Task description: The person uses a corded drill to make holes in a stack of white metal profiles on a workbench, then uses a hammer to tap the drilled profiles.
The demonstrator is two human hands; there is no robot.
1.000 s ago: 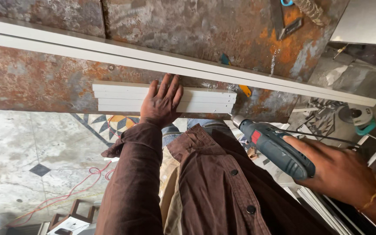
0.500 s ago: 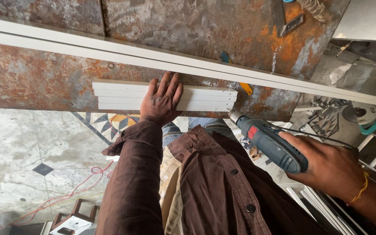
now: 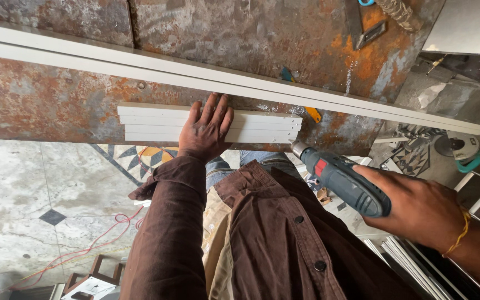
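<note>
Head view, rusty metal bench (image 3: 56, 100), patterned tile floor (image 3: 40, 189), red cable (image 3: 93, 244)

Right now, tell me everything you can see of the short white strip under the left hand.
The short white strip is a flat, ribbed profile, plastic or painted metal by its look, with several lengthwise grooves. It lies level along the near edge of the rusty metal table, parallel to the long white strip behind it. The left hand presses flat on its middle. The drill, held in the right hand, points its tip at the strip's right end; whether it touches is unclear.
</note>
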